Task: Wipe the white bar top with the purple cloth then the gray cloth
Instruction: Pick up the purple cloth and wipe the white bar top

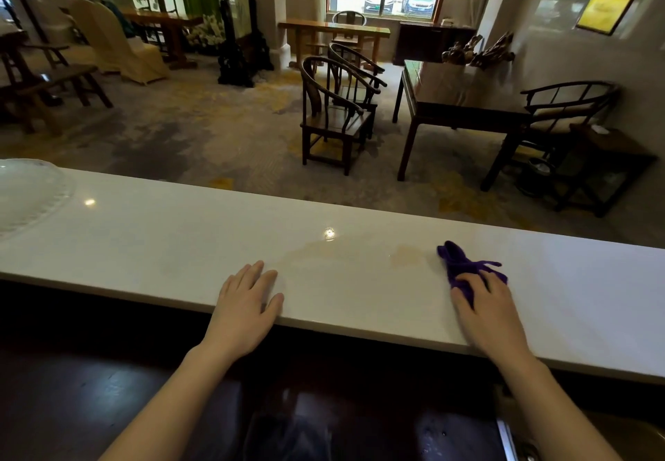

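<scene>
Both forearms are bare to the frame edge, sleeveless, with no rings or watch showing

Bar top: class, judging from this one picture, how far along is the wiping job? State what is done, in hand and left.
Done: nothing clearly; a brownish stain still shows on the bar top. In hand: the right hand presses the purple cloth down just right of the stain, while the left hand rests flat on the top. Left: the purple wipe over the stain, then the gray cloth, which is not in view.

A teahouse lounge (or restaurant): white bar top [180, 237], wooden armchairs [334, 115].
</scene>
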